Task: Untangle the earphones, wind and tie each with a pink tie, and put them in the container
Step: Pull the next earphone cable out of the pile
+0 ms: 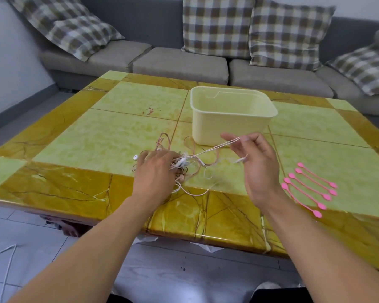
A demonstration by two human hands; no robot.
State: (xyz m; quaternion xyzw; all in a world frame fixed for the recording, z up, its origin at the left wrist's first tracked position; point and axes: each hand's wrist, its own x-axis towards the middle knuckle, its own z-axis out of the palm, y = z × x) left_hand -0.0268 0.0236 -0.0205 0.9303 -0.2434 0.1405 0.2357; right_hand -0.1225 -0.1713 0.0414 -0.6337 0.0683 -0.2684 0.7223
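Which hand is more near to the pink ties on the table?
The right hand. It is raised just left of the pink ties, pulling a cord up. The left hand rests on the tangled earphones, farther left.

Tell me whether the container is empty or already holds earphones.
Empty as far as it shows: the container stands upright and only bare inner walls are visible. The earphones lie tangled on the table beside it.

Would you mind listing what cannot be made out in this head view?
- How many earphones: cords overlap, left hand covers part of the tangle.
- Container floor: near wall hides it.
- Right hand grip on the cord: fingers hide it.
- White cable on the floor: cut by the left edge.
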